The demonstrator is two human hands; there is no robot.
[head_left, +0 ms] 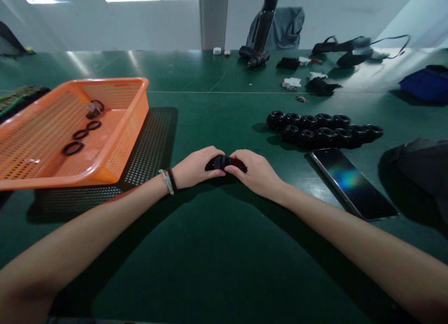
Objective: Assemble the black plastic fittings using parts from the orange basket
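A small glossy black part (221, 163) lies between my two hands, low over the green table (210, 249). My left hand (199, 166) grips its left end, thumb in front and fingers behind. Around its right end, which looks dark reddish, my right hand (255, 171) is closed. The thumbs nearly meet at the middle. Two rows of shiny black round parts (325, 135) with holes on top stand to the right. On the left, an orange basket (136, 121) holds several black rings (73, 148) and a small clear-and-dark item.
Right of my hands lies a phone (353, 181), with a dark cloth item (420, 170) beyond it. Farther back are a black bottle (263, 27), a power tool (258, 59), small white connectors (291, 83) and a blue pouch (425, 83).
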